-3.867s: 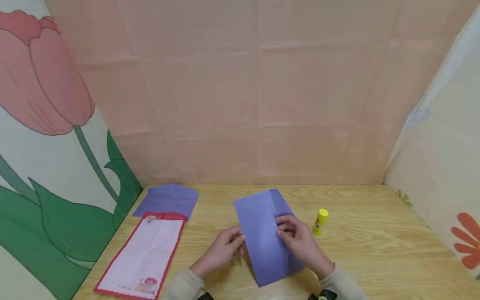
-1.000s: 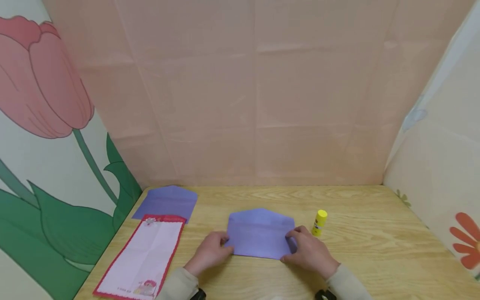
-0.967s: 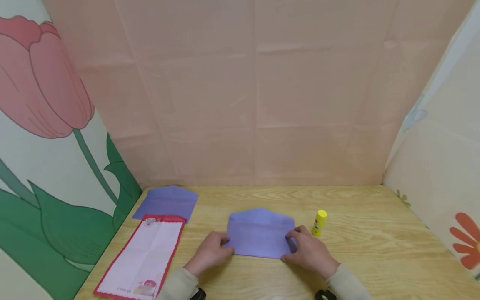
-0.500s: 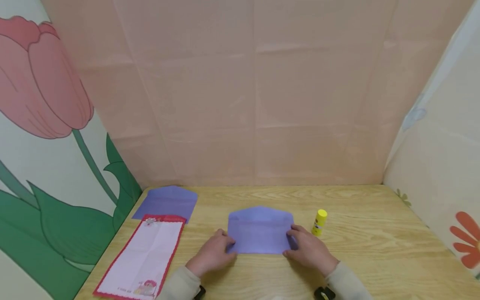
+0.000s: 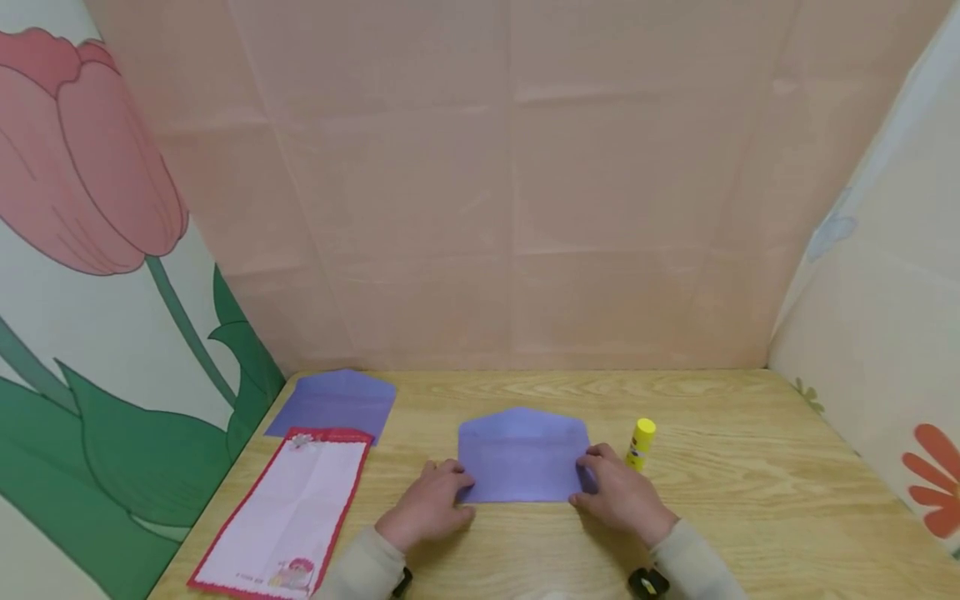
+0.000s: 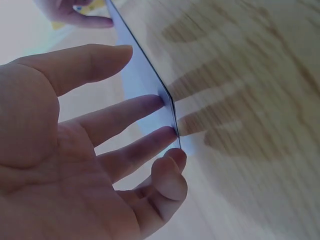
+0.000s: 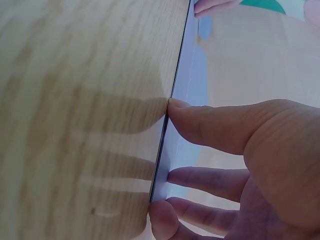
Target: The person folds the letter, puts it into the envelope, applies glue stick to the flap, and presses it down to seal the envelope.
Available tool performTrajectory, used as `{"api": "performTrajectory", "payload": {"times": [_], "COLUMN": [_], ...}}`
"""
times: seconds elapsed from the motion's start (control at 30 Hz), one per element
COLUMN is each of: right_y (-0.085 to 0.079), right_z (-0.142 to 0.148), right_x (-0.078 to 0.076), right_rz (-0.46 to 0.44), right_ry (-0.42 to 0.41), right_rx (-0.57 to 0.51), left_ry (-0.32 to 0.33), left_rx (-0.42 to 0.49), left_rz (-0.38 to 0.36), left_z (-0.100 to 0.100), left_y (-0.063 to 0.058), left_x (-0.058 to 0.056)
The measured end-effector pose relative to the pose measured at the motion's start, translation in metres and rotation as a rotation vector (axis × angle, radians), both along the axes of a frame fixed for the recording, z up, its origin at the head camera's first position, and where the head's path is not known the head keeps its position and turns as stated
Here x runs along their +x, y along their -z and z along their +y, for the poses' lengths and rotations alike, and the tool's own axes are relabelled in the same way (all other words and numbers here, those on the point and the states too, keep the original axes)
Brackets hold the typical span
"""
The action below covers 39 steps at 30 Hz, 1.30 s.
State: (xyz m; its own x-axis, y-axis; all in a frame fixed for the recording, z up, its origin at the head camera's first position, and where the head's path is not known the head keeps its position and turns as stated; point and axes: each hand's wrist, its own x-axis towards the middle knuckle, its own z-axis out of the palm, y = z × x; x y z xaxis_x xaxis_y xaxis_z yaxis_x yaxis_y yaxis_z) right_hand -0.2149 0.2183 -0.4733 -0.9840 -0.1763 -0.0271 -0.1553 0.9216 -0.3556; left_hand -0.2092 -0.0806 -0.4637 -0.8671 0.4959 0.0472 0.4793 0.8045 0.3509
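Observation:
A purple paper envelope lies on the wooden table with its pointed flap up, away from me. At its left edge is my left hand; in the left wrist view two straight fingertips touch the envelope, while the thumb stands off it. My right hand is at the right end. The right wrist view has its thumb tip at the near edge, two extended fingers touching the paper, and another finger bent at the side edge. A yellow glue stick stands just beyond the right hand.
Back left lies a second purple envelope. A red-bordered white letter sheet with a small drawing overlaps its lower edge. Beyond the table rises a pinkish sheet; flower-painted walls flank it.
Earlier both hands held the envelope up, tilted on its side. It came down flat, flap away from me, and over the last second has slid slightly forward. The left thumb has come off it.

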Motion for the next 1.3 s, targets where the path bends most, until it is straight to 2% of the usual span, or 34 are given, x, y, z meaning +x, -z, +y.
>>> {"api": "performTrajectory", "payload": {"times": [0.37, 0.5, 0.7, 0.83, 0.97, 1.03, 1.13, 1.3], "right_y": [0.002, 0.001, -0.010, -0.024, -0.031, -0.031, -0.029, -0.021], "right_z": [0.002, 0.002, 0.002, 0.005, 0.016, 0.024, 0.038, 0.055], "right_x": [0.001, 0.003, 0.010, 0.013, 0.012, 0.010, 0.007, 0.005], "right_rz": [0.031, 0.073, 0.225, 0.422, 0.615, 0.661, 0.682, 0.629], "right_ry": [0.015, 0.016, 0.040, 0.071, 0.120, 0.162, 0.218, 0.256], "right_rx": [0.013, 0.006, -0.051, -0.108, -0.141, -0.156, -0.161, -0.178], "left_ry": [0.004, 0.000, -0.038, -0.056, -0.069, -0.063, -0.044, -0.025], "left_rx": [-0.035, -0.028, 0.094, 0.166, 0.194, 0.189, 0.171, 0.149], "left_rz": [-0.018, -0.032, -0.102, -0.102, -0.083, -0.085, -0.099, -0.090], "left_z": [0.002, 0.003, 0.004, 0.005, 0.004, 0.005, 0.006, 0.005], "left_y": [0.000, 0.000, 0.003, 0.002, 0.000, -0.001, -0.001, 0.001], "left_x": [-0.001, -0.002, -0.001, 0.000, 0.002, 0.003, 0.003, 0.005]}}
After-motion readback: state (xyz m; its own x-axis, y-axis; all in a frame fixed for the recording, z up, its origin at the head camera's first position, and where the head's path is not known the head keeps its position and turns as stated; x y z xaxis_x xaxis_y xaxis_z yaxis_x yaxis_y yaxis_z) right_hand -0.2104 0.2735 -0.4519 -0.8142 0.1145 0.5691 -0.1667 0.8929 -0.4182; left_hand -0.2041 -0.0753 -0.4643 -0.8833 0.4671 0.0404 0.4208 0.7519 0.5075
